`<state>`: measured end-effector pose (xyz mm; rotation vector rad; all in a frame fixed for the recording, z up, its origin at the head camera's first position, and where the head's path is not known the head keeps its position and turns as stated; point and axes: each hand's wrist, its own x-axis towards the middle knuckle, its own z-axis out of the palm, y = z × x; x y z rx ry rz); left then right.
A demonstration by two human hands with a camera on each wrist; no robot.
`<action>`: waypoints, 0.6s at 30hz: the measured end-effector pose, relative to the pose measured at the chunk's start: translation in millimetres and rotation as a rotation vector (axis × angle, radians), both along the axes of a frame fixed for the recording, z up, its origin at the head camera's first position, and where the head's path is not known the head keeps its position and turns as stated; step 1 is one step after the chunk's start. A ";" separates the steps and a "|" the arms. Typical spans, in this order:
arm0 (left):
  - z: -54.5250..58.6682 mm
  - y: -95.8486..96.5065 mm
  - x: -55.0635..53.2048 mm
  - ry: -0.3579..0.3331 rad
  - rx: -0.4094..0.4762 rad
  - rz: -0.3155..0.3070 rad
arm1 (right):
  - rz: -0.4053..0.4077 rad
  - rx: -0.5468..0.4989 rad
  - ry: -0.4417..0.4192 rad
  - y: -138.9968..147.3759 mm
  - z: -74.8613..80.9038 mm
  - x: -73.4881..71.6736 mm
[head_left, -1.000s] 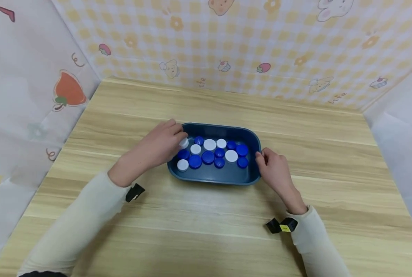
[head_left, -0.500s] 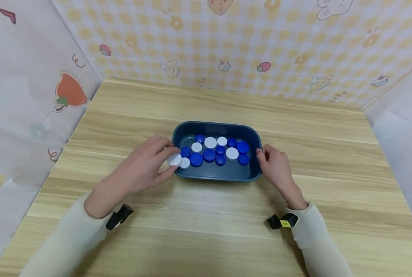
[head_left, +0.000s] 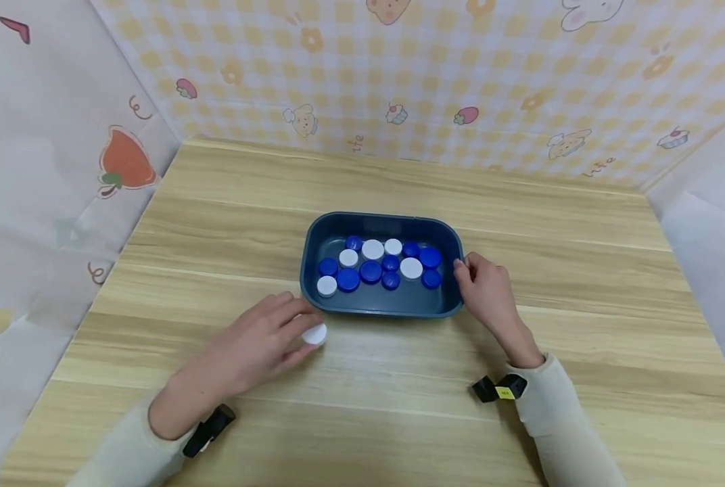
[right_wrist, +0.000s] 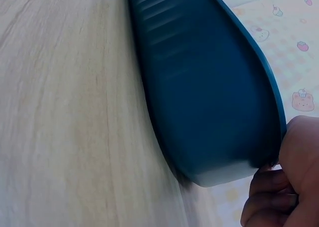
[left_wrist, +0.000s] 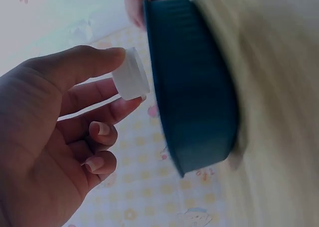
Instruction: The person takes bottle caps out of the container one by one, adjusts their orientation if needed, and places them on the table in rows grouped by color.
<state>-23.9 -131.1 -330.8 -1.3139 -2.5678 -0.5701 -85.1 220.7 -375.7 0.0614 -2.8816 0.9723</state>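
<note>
Between thumb and fingers my left hand [head_left: 255, 348] pinches a white bottle cap [left_wrist: 130, 75], just in front of the tray's near left corner. The left wrist view shows the cap held by its sides, its ring and little fingers curled free below. A dark blue oblong tray [head_left: 381, 306] stands on the table with several blue caps [head_left: 371, 272] and white caps [head_left: 411, 268] spread in it. At the tray's right end my right hand [head_left: 489, 287] grips the rim, thumb on the inner side; in the right wrist view its fingers [right_wrist: 271, 197] curl under the rim.
The wood-grain table [head_left: 362, 419] reaches out on all sides of the tray. Behind it rises a yellow checked backdrop [head_left: 423, 81], with a white patterned sheet [head_left: 46, 169] at the left. Each wrist wears a small black camera [head_left: 499, 388].
My left hand has lifted a white cap from the tray's left end and brought it over the rim, toward the front. My right hand stays on the tray's rim.
</note>
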 end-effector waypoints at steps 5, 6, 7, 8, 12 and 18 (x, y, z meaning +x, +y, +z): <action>-12.1 10.2 1.9 -0.035 -0.018 -0.017 | -0.022 -0.006 0.019 0.2 -1.0 0.4; -14.3 12.0 1.8 -0.051 -0.032 -0.012 | -0.026 -0.009 0.023 0.4 -1.3 0.4; -16.3 13.8 1.7 -0.068 -0.047 -0.004 | -0.029 -0.011 0.025 0.7 -1.8 0.3; -18.0 15.3 1.5 -0.081 -0.065 0.005 | -0.032 -0.013 0.025 0.8 -2.2 0.2; -23.9 19.2 0.6 -0.084 -0.126 0.036 | -0.034 -0.009 0.018 1.3 -3.6 -0.5; -31.1 22.9 -0.4 -0.042 -0.181 0.046 | -0.029 -0.017 0.016 0.6 -4.2 -0.8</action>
